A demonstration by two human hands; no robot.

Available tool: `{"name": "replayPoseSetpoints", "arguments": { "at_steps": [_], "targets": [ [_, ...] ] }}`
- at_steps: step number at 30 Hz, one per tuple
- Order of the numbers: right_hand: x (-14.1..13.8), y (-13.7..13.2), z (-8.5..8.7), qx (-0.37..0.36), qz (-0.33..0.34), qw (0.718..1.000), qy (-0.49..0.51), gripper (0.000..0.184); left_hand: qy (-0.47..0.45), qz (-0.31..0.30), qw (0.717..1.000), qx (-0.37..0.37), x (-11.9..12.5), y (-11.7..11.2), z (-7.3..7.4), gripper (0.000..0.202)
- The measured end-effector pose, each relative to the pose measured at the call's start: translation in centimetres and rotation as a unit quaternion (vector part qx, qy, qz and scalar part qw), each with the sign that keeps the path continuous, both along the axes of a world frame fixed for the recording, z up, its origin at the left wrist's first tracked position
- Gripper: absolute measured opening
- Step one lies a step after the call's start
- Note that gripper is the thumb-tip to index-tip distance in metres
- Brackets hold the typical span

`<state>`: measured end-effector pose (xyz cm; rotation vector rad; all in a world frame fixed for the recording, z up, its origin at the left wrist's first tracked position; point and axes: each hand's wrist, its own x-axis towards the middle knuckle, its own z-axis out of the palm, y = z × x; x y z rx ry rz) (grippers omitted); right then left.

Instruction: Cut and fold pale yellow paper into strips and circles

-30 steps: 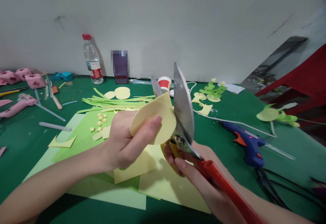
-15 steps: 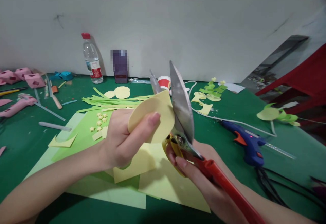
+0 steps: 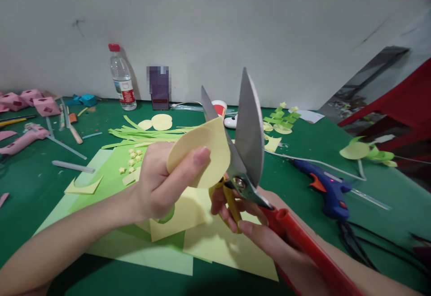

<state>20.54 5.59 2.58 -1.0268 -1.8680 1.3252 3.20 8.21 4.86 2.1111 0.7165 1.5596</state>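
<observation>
My left hand pinches a pale yellow paper piece, rounded with a pointed corner at the top, under the thumb. In my right hand is a pair of large scissors with metal blades, a red handle and a yellow grip that my fingers wrap around. The blades stand apart, pointing up, and the paper's right edge lies in front of or against the left blade; I cannot tell if it is between them. Below the hands lie yellow paper sheets and green sheets.
Small paper stars and green strips lie behind my left hand. A blue glue gun with cables is on the right, a pink glue gun on the left. A water bottle and a phone stand by the wall.
The scissors' blades have spread wider, the right one swinging up and right. My right-hand fingers have loosened and moved slightly apart. The paper and my left hand have barely shifted left.
</observation>
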Motion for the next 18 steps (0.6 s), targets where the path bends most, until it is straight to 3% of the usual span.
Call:
{"name": "replayPoseSetpoints", "arguments": {
  "at_steps": [4,11,18],
  "targets": [
    [0.1,-0.33,-0.41,-0.013,-0.019,0.999,-0.032,0.021,0.003,0.01,1.0,-0.009,-0.05,0.01,0.08,0.038],
    [-0.11,0.31,0.04,0.031,-0.003,0.998,-0.052,0.03,-0.017,0.001,1.0,-0.004,-0.1,0.09,0.28,0.036],
    [0.05,0.38,-0.19,0.002,0.015,0.999,-0.042,0.034,-0.022,-0.019,0.999,-0.019,-0.04,0.23,0.21,0.036]
  ]
}}
